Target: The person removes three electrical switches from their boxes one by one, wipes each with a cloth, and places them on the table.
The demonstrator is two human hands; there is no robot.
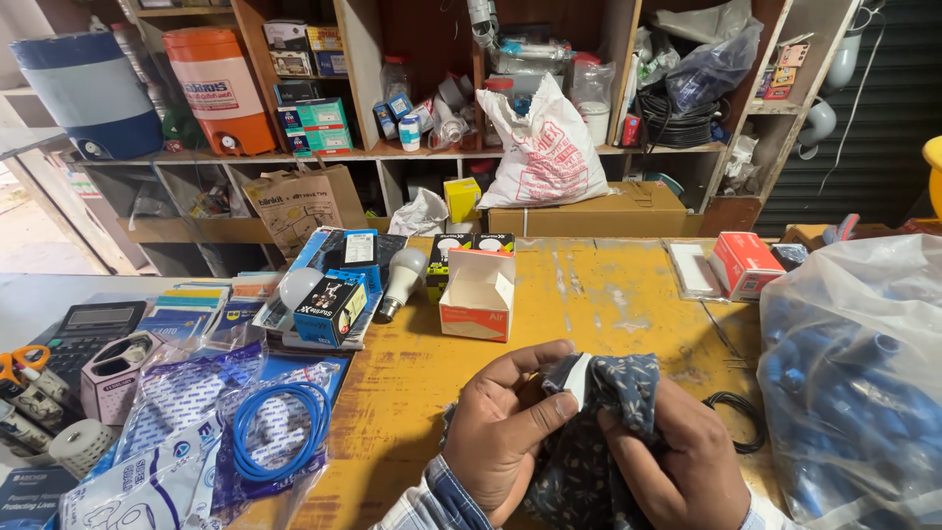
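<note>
Cloth (pixel 599 432), dark and patterned, gripped by both hands, left (pixel 505 422) and right (pixel 677 461); open carton (pixel 476 292) beyond.

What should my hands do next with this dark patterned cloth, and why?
Probably pull the cloth's top edge apart. The left hand and right hand both pinch the dark patterned cloth bunched low over the yellow table, and a white inner face shows at the top edge between the thumbs, so spreading it looks like the nearest step.
</note>
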